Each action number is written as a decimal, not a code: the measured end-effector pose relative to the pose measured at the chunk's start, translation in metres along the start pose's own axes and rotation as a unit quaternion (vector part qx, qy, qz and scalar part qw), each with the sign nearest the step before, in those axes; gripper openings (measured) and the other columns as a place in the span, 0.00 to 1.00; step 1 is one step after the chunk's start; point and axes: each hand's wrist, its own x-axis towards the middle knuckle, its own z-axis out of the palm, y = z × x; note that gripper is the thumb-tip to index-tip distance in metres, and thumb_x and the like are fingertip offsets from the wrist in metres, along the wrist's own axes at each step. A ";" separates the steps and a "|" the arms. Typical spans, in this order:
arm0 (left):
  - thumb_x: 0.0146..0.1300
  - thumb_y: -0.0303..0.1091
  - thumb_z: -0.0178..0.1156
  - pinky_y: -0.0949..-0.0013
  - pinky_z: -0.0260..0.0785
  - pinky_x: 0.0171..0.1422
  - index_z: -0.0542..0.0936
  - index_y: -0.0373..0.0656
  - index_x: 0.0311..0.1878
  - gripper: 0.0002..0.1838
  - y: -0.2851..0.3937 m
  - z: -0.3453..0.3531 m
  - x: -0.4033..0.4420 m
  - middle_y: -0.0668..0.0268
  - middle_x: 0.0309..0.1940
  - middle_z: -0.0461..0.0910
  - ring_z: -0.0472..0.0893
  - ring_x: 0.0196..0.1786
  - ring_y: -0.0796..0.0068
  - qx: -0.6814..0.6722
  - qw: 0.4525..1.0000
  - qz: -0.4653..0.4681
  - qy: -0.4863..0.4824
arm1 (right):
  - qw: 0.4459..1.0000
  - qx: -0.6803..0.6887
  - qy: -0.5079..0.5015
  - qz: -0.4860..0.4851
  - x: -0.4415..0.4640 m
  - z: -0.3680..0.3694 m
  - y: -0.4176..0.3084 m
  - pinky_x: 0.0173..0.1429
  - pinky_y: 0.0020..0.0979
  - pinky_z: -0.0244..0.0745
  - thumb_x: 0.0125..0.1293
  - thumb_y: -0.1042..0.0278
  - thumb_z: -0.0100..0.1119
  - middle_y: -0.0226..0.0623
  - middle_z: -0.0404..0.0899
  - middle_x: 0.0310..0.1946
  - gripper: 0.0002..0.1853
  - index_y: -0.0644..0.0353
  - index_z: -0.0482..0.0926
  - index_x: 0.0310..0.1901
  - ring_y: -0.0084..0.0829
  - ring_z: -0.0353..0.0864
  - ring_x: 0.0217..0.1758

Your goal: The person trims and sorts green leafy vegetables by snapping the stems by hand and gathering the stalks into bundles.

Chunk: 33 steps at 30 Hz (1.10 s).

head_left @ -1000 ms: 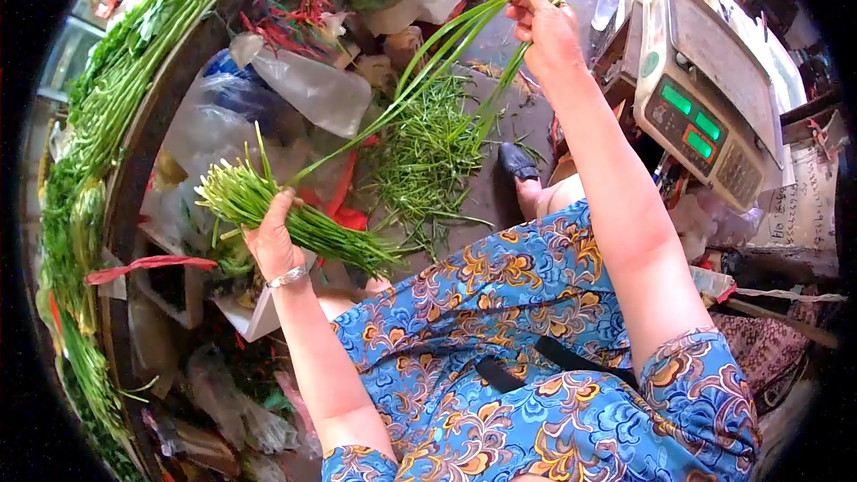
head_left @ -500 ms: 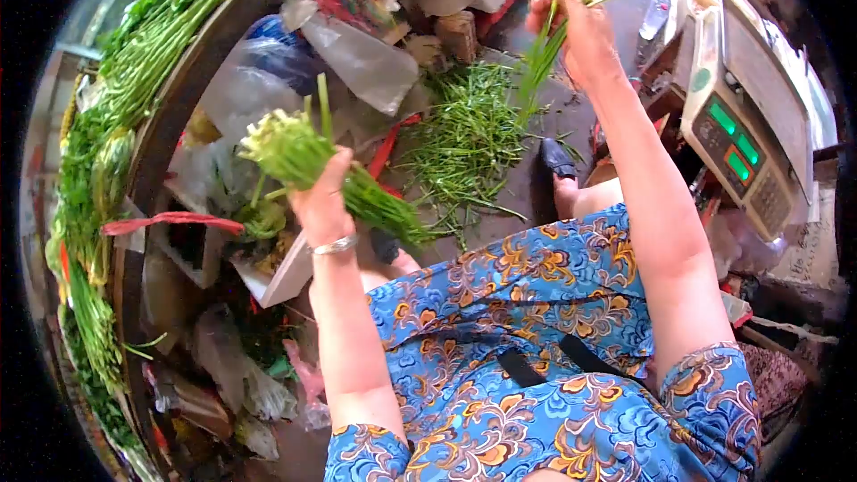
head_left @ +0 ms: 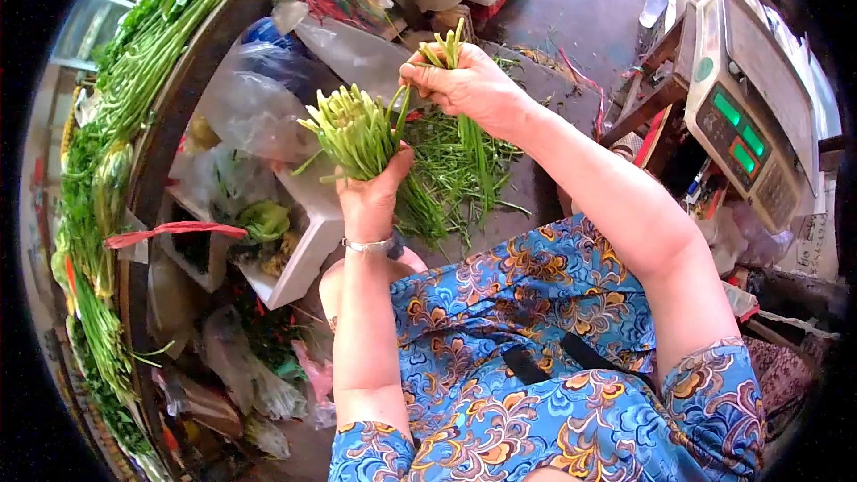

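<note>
My left hand (head_left: 377, 192) is wrapped round a thick bunch of green stems (head_left: 353, 129), pale cut ends up, leafy ends hanging toward the lower right. Close by on the right, my right hand (head_left: 460, 85) pinches a smaller bundle of green stems (head_left: 473, 147), whose short ends stick up above the fingers and whose long ends hang below. A thin stem spans the gap between the two hands. Below and behind them, a heap of loose green cuttings (head_left: 446, 187) lies on the floor, partly hidden by the bunches.
A scale (head_left: 745, 125) with green lit digits stands at the right. Long leafy greens (head_left: 156, 80) lie along a curved ledge at the left. Plastic bags (head_left: 259, 103), a white foam box (head_left: 299, 259) and a red strip (head_left: 178, 232) are near my left arm.
My right hand has come down and left with its stems, from the upper right to beside the left hand's bunch. The left bunch has shifted right and stands more upright.
</note>
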 end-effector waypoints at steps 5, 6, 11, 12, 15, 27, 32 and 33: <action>0.50 0.22 0.66 0.71 0.74 0.41 0.79 0.36 0.40 0.12 -0.004 -0.014 0.007 0.64 0.36 0.81 0.80 0.34 0.73 -0.025 0.997 0.025 0.066 | 0.987 0.086 0.107 -0.085 0.014 -0.040 -0.008 0.21 0.14 0.54 0.66 0.64 0.58 0.25 0.72 0.24 0.09 0.63 0.79 0.36 0.11 0.63 0.20; 0.50 0.20 0.65 0.69 0.75 0.39 0.79 0.36 0.40 0.12 -0.007 -0.020 0.010 0.63 0.35 0.81 0.81 0.33 0.72 -0.058 0.995 0.036 0.078 | 0.983 0.108 0.115 -0.093 0.015 -0.053 -0.013 0.22 0.15 0.55 0.64 0.63 0.60 0.22 0.73 0.22 0.08 0.56 0.81 0.32 0.12 0.63 0.20; 0.50 0.18 0.64 0.67 0.78 0.40 0.78 0.33 0.42 0.14 -0.007 -0.040 0.017 0.60 0.33 0.82 0.82 0.32 0.67 -0.088 0.981 0.051 0.167 | 0.972 0.142 0.149 -0.111 0.010 -0.074 -0.020 0.21 0.15 0.55 0.65 0.64 0.60 0.23 0.72 0.22 0.08 0.59 0.80 0.33 0.12 0.64 0.20; 0.48 0.16 0.65 0.67 0.78 0.38 0.77 0.34 0.43 0.17 -0.006 -0.044 0.018 0.60 0.36 0.81 0.81 0.33 0.67 -0.070 0.980 0.057 0.177 | 0.969 0.143 0.169 -0.113 0.010 -0.079 -0.020 0.21 0.16 0.55 0.65 0.64 0.60 0.24 0.72 0.22 0.08 0.59 0.81 0.33 0.13 0.64 0.19; 0.45 0.13 0.66 0.67 0.79 0.36 0.74 0.37 0.47 0.23 0.012 -0.045 0.014 0.61 0.38 0.79 0.80 0.33 0.67 -0.109 0.962 0.019 0.251 | 0.948 0.197 0.216 -0.129 0.010 -0.108 -0.030 0.20 0.18 0.55 0.65 0.66 0.59 0.27 0.71 0.23 0.07 0.60 0.80 0.34 0.16 0.65 0.21; 0.50 0.18 0.66 0.70 0.74 0.36 0.78 0.37 0.43 0.15 0.011 -0.034 0.011 0.63 0.35 0.81 0.80 0.30 0.72 -0.075 0.990 0.016 0.120 | 0.979 -0.130 0.109 -0.116 0.000 -0.064 -0.029 0.31 0.17 0.63 0.70 0.60 0.52 0.24 0.78 0.33 0.10 0.56 0.78 0.39 0.13 0.72 0.31; 0.51 0.20 0.65 0.73 0.73 0.39 0.77 0.36 0.44 0.15 0.011 -0.013 0.010 0.57 0.39 0.83 0.79 0.33 0.74 -0.063 0.998 0.001 0.010 | 0.971 -0.197 0.001 -0.132 0.003 -0.040 -0.010 0.38 0.20 0.70 0.71 0.68 0.51 0.27 0.77 0.33 0.08 0.62 0.77 0.37 0.16 0.72 0.32; 0.52 0.21 0.65 0.73 0.73 0.39 0.77 0.36 0.45 0.15 0.011 -0.009 0.010 0.57 0.39 0.83 0.79 0.32 0.74 -0.044 0.999 -0.001 -0.003 | 0.973 -0.195 -0.006 -0.126 0.002 -0.034 -0.009 0.38 0.20 0.70 0.70 0.69 0.51 0.27 0.77 0.33 0.07 0.62 0.76 0.37 0.16 0.71 0.32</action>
